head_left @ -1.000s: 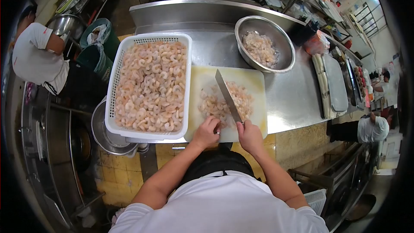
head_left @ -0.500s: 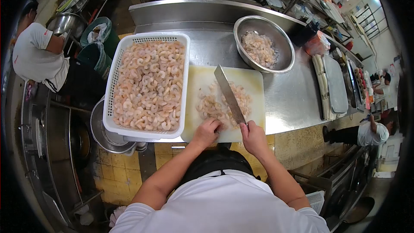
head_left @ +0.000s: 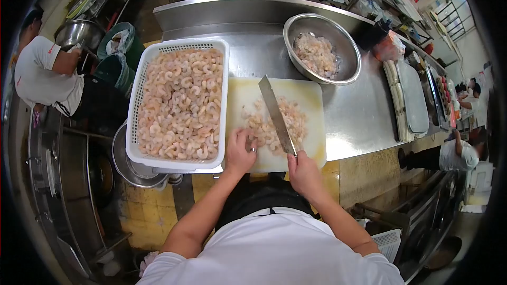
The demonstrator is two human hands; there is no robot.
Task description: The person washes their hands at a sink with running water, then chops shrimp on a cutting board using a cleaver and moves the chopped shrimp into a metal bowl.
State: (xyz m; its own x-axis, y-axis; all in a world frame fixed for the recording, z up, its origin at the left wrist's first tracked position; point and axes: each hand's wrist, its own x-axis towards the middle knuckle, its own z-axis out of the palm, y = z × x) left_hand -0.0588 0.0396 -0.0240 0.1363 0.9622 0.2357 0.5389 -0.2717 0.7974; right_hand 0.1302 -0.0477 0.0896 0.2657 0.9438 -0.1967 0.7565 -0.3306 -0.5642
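My right hand (head_left: 305,173) is closed round the handle of a broad knife (head_left: 275,113), whose blade slants up and left over shrimp pieces (head_left: 291,117) on a white cutting board (head_left: 315,150). At the board's left front, my left hand (head_left: 241,149) is beside the pieces, its fingers curled and partly spread; whether a small piece is between them I cannot make out. Left of the board stands a white perforated basket (head_left: 224,100) full of peeled shrimp (head_left: 179,105). A steel bowl (head_left: 348,68) behind the board's right side holds more shrimp pieces (head_left: 316,53).
The steel table (head_left: 354,121) has a raised back edge. Trays (head_left: 412,97) stand at its right end. A steel pan (head_left: 127,163) is below the basket. A person (head_left: 47,68) is by green bins (head_left: 119,47) at left, another person (head_left: 458,153) at right.
My left hand has moved left and slightly forward, from the near edge of the pieces toward the basket. The knife stays over the board, with its tip shifted slightly left.
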